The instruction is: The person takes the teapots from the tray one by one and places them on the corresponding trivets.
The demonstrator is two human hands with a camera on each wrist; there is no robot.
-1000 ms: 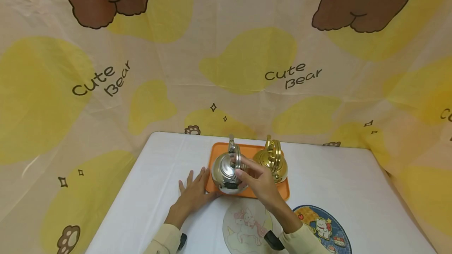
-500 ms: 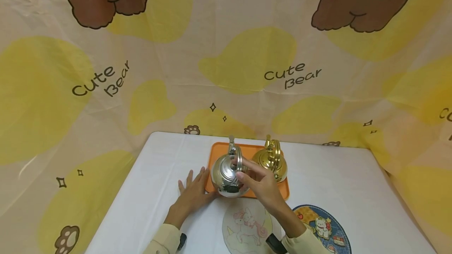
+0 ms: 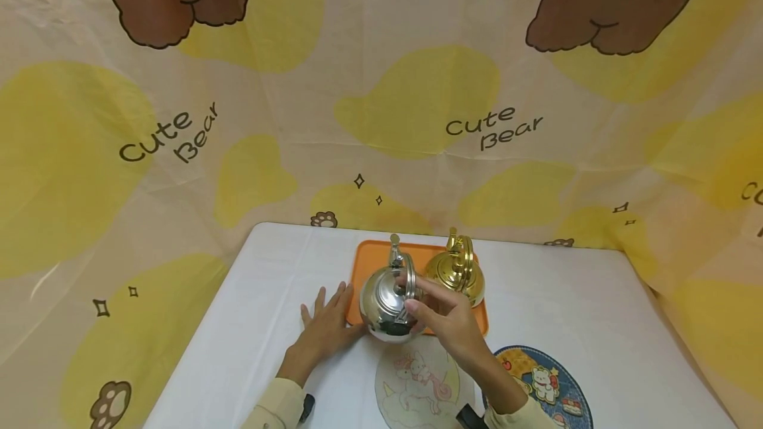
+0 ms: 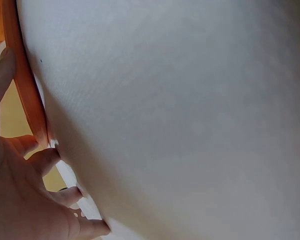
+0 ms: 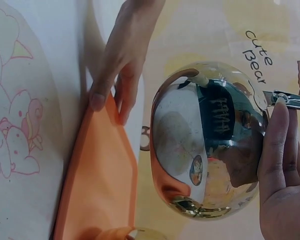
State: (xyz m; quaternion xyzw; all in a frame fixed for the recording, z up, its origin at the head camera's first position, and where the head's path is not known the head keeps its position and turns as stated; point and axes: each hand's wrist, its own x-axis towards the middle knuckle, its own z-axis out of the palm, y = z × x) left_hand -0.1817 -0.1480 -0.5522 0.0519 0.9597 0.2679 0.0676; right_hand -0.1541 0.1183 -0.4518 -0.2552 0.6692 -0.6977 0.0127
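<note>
My right hand [image 3: 456, 326] grips the handle of a shiny silver kettle [image 3: 378, 310]. In the right wrist view the kettle [image 5: 205, 145] hangs above the orange tray [image 5: 100, 175], with a gap beneath it. Its spout points to the back of the table. My left hand [image 3: 324, 335] lies with spread fingers on the white table at the tray's near left corner. Thumb and fingers touch the tray's edge there, as the left wrist view of that hand [image 4: 30, 195] also shows. A gold kettle [image 3: 444, 273] stands on the tray's right half.
A pale round mat [image 3: 411, 382] with a unicorn drawing lies in front of the tray. To its right is a blue round mat [image 3: 548, 382] with cartoon pictures, partly behind my right forearm. A patterned cloth [image 3: 381, 118] hangs behind the table [image 3: 286, 263].
My right hand has lifted the silver kettle and brought it slightly toward me and to the right. My left hand and the gold kettle have stayed in place.
</note>
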